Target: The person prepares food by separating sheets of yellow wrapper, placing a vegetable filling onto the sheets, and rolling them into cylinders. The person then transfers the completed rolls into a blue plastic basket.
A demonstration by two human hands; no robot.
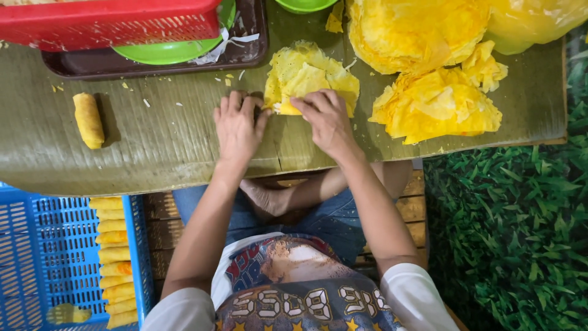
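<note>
Hands: both lie palm-down on the banana-leaf-covered table (pixel 153 147), forearms reaching forward from the body, wrists near the near edge at its middle.
Left hand (pixel 237 125): fingers stretched forward and close together, tips at the near left edge of the yellow crepe (pixel 306 73); pressing flat, not closed around anything.
Right hand (pixel 327 119): fingers curled, pinching the near edge of the crepe and the folded roll of it just beneath the fingertips.
Crepe: thin, lacy, yellow, spread at the middle of the table, its near part folded over under both hands.
Crepe stack (pixel 438 107): loose yellow sheets piled towards the right edge, a larger heap (pixel 416 30) at the far right corner.
Finished roll (pixel 89 119): lies alone near the left edge, well apart from the hands.
Blue crate (pixel 37 245): below the near left corner, a row of rolls (pixel 113 257) along its right wall.
Far edge: brown tray (pixel 245 52) bearing a green plate (pixel 165 52) and a red basket (pixel 104 21).
</note>
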